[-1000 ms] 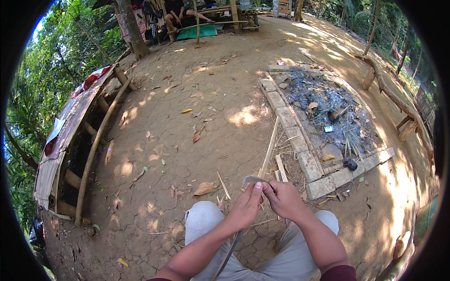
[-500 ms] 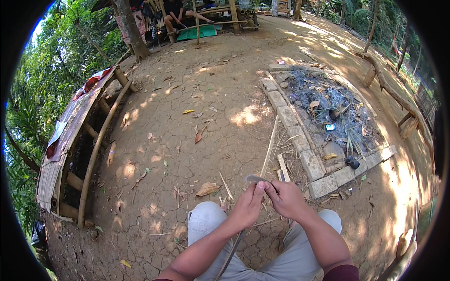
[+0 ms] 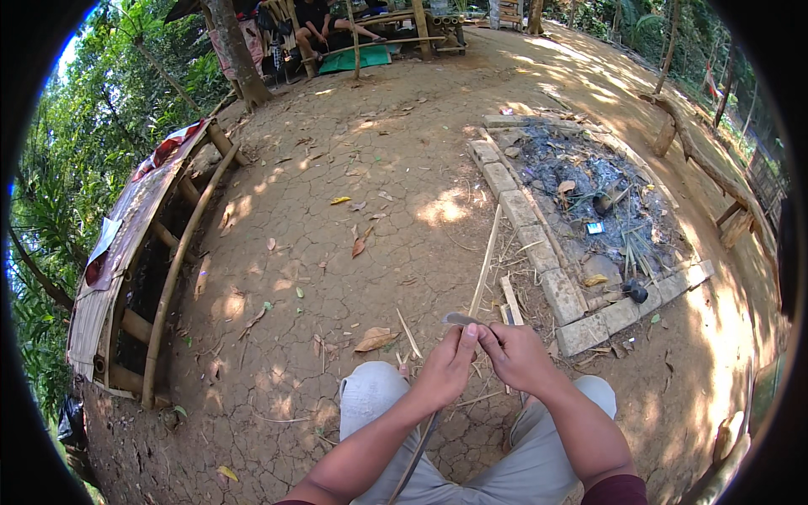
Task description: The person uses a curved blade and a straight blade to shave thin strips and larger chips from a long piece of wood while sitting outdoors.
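Note:
Both of my hands meet in front of my knees, fingers closed. A small knife's grey blade (image 3: 459, 319) points left from between them, beside my right hand (image 3: 513, 352); its handle is hidden in the right fingers. My left hand (image 3: 446, 366) is closed on a long, thin, dark strip (image 3: 418, 452) that runs down past my left thigh. The left thumb is up close to the blade. A pale split-wood strip (image 3: 486, 263) extends forward beyond the hands; whether it joins the held strip, I cannot tell.
To the right, concrete blocks (image 3: 528, 236) border an ashy fire pit (image 3: 581, 181) with a dark cup (image 3: 635, 291) at its near edge. Pale wood pieces (image 3: 510, 299) lie ahead. A low bamboo bench (image 3: 126, 244) stands left. Far back, a person (image 3: 313, 21) sits under a shelter.
The view has shifted very slightly. Both hands and the knife keep nearly the same pose.

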A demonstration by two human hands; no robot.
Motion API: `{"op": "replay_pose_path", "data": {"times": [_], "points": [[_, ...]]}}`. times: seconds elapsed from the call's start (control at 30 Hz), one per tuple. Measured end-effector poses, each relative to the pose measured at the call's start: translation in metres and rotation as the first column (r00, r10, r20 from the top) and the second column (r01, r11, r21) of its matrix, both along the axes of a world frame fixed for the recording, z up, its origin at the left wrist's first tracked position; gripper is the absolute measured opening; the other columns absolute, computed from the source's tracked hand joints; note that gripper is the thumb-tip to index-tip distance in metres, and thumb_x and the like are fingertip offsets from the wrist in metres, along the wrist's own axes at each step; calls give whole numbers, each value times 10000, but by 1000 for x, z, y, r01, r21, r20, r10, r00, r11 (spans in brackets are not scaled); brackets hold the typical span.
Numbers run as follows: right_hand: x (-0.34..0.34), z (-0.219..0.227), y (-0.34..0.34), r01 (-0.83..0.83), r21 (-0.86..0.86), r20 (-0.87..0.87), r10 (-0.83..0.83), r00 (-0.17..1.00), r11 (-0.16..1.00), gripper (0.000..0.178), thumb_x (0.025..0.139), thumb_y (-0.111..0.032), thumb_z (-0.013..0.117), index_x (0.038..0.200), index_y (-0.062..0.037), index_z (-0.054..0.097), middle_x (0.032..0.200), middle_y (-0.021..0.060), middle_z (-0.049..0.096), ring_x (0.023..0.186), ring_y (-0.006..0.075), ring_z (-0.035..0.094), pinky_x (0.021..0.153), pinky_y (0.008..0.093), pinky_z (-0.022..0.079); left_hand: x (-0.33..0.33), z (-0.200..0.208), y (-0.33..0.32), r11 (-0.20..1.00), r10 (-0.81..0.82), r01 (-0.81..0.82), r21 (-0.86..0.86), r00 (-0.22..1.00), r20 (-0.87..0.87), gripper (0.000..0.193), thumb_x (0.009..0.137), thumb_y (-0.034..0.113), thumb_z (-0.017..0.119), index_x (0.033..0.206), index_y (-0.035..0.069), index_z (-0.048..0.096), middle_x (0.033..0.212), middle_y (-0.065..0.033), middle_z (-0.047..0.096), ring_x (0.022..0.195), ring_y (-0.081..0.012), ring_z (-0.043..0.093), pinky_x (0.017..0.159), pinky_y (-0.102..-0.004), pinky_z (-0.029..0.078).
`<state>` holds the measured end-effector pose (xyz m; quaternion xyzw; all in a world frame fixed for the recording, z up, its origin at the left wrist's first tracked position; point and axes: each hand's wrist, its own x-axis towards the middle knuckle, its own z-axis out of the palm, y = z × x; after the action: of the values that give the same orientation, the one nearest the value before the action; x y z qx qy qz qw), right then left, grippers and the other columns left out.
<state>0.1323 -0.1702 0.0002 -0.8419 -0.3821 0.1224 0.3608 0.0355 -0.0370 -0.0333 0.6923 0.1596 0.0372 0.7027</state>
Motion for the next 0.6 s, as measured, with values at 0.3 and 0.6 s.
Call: {"op": "replay_pose_path", "data": {"times": [0.3, 0.6], "points": [[0, 2, 0, -9, -11, -15, 9, 1000, 1000, 567, 1013, -465, 482, 744, 17, 616, 656, 243, 582, 647, 441, 577, 590, 498, 432, -2, 9, 0, 1000, -8, 8, -7, 998, -64, 523, 1043, 559, 328, 1175, 80, 490, 753, 16, 435, 499, -36, 369, 407, -220, 329], [0, 5, 0, -17, -23, -29, 16, 999, 1000, 557, 1016, -456, 483, 756, 16, 623, 670, 239, 591, 653, 436, 583, 592, 494, 435, -1, 8, 1, 1000, -5, 5, -3, 999, -32, 510, 1047, 544, 339, 1154, 69, 489, 747, 13, 436, 481, -40, 361, 400, -224, 325]]}}
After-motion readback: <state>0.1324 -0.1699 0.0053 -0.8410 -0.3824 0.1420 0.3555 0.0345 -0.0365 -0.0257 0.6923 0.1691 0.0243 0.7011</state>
